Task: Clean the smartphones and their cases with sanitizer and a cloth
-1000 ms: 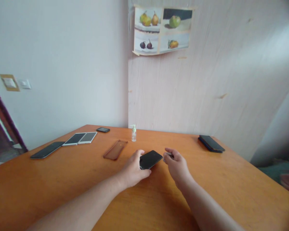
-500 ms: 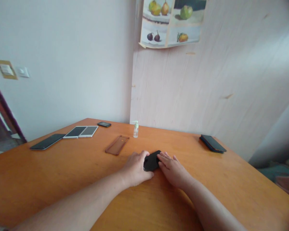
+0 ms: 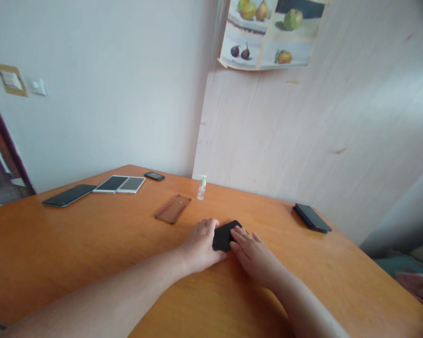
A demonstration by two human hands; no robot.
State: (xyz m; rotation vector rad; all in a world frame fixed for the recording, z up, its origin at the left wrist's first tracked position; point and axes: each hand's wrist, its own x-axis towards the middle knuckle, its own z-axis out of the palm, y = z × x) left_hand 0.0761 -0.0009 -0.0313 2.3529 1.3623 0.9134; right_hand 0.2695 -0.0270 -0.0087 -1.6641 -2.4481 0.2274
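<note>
A black smartphone (image 3: 222, 237) lies on the wooden table in front of me, its plain dark face up. My left hand (image 3: 200, 246) is closed around its left end, with the thumb at the near edge and the fingers at the far edge. Over the right part of the phone, my right hand (image 3: 252, 251) rests with fingers stretched out and fingertips touching the surface. Those fingers hide part of the phone. Beyond it lies a brownish see-through phone case (image 3: 173, 209), apart from both hands.
A small clear pump bottle (image 3: 201, 188) stands behind the case. At the left lie a dark tablet (image 3: 69, 195), two white-framed devices (image 3: 113, 184) and a small black phone (image 3: 154, 176). Stacked dark devices (image 3: 312, 218) sit near the right edge of the wooden table (image 3: 102, 239).
The head view has tilted slightly. My right fingers have shifted a little inward over the phone, showing its far right corner. The left hand keeps its grip.
</note>
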